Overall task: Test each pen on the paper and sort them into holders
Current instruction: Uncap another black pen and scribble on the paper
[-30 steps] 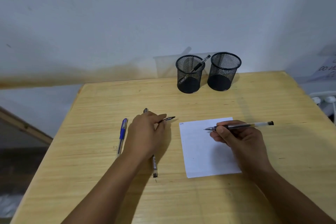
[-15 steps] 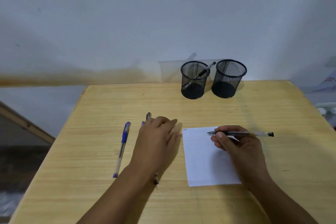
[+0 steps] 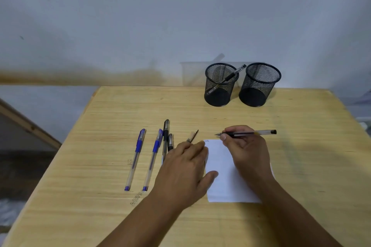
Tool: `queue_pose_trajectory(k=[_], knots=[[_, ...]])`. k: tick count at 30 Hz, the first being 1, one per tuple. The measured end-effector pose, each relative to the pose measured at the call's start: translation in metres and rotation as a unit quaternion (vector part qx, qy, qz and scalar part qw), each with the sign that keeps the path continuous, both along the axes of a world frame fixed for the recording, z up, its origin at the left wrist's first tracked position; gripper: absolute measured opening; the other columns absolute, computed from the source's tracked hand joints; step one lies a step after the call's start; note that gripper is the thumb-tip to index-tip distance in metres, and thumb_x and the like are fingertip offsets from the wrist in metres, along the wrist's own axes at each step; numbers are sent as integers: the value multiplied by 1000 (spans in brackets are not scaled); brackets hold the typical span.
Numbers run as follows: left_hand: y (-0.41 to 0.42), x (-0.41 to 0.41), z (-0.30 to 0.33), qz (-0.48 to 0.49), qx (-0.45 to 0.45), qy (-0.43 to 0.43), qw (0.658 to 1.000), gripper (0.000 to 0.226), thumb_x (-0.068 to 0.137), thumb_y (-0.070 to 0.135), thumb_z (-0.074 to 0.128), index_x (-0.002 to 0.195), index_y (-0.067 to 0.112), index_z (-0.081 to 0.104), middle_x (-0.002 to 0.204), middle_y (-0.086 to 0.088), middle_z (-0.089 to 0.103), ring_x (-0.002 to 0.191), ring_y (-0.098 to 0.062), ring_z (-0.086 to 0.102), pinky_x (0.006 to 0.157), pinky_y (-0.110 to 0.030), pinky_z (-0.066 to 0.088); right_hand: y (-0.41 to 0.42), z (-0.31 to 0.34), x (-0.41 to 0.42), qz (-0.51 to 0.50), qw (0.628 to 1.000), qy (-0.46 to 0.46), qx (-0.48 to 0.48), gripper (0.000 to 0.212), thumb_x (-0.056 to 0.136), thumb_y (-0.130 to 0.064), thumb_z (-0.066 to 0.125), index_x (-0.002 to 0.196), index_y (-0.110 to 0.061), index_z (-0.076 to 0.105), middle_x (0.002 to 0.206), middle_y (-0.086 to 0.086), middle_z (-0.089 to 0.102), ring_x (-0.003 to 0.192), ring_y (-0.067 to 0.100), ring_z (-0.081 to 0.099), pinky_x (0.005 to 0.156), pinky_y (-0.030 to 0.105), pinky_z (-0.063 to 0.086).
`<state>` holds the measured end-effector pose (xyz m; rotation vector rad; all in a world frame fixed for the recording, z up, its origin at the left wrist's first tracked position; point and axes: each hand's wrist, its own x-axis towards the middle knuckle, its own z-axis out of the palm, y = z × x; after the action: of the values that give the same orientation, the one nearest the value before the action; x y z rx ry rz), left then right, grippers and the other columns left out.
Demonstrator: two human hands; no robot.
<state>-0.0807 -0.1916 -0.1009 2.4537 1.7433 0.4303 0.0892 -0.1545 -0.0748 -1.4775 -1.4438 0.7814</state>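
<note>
**Steadying the sheet, pen poised past its top edge**

Spread across a wooden table [image 3: 301, 146]: white paper [image 3: 222, 182] near centre, with a faint scribble at its top left corner. Two mesh holders at the back, left holder [image 3: 218, 94] with one pen inside, right holder [image 3: 259, 94] apparently empty. Left hand [image 3: 186, 172], now slid over from the loose pens, lying flat with thumb on the paper's edge. Right hand [image 3: 247, 152] pinching a black pen [image 3: 249, 132], tip just beyond the sheet. Uncovered to the left: two blue pens [image 3: 136, 156], two black ones [image 3: 165, 138], a cap [image 3: 192, 137]. Probably ready for the next test stroke.
</note>
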Motion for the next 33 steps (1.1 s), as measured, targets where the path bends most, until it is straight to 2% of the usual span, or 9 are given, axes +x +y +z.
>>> queue_pose_trajectory(k=[2,4,6,9,11,15,20,26,33], knots=[[0,-1,-3,-4,1,2,1000,57,87,60,50,126,19,63,139,4,59,126,-23,51,98,-41,48,3,-2,1,-8,1000,-26,5,34,87,-17,72,64,-41,63,89,-4,74,83,10,70,80,41,57],[0,-1,-6,-6,-9,2,1000,62,90,60,47,132,18,60,143,3,55,134,-23,46,106,-40,43,8,-6,1,-18,999,-36,4,18,87,-19,72,75,-32,67,85,-5,74,81,9,70,79,37,57],[0,-1,-7,-6,-22,1,1000,65,91,62,43,137,17,56,148,3,50,140,-23,39,111,-39,39,11,-10,1,-29,999,-33,-5,3,85,-20,73,85,-21,70,80,-9,74,77,5,70,77,27,57],[1,-1,-9,-3,-24,3,1000,67,91,62,42,139,17,55,149,3,49,142,-23,37,111,-39,38,12,-14,0,-26,999,-34,10,8,82,-15,76,87,-18,70,78,-17,70,78,-7,66,70,5,48],[1,-1,-9,-2,-14,6,1000,65,90,62,44,135,17,58,145,3,54,139,-24,42,108,-38,41,12,-13,-1,-15,999,-34,12,9,81,-13,77,86,-17,70,78,-17,69,77,-11,64,68,0,45],[0,-1,-10,-1,5,8,1000,63,87,60,48,130,16,63,138,2,60,134,-24,48,105,-35,43,11,-14,-2,-2,999,-41,-18,8,83,-21,74,87,-17,69,73,-11,72,72,-5,67,65,1,45],[2,-2,-11,2,-14,4,1000,64,88,61,46,133,17,60,142,4,56,137,-23,44,106,-36,42,14,-14,-3,-3,996,-75,-41,12,86,-30,70,87,-19,71,75,-11,73,74,0,67,65,6,44],[1,-2,-13,-1,-1,1,1000,63,88,60,49,131,17,62,140,4,58,135,-24,46,105,-35,42,14,-17,-5,-5,993,-114,-29,9,86,-33,70,86,-25,68,74,-20,66,73,-11,61,67,-2,41],[2,-2,-13,-4,-12,-1,1000,64,88,60,46,132,16,62,141,4,58,135,-25,45,107,-35,41,15,-20,-6,-9,993,-112,-23,11,86,-31,71,85,-20,69,72,-21,64,77,-16,60,66,-2,41]])
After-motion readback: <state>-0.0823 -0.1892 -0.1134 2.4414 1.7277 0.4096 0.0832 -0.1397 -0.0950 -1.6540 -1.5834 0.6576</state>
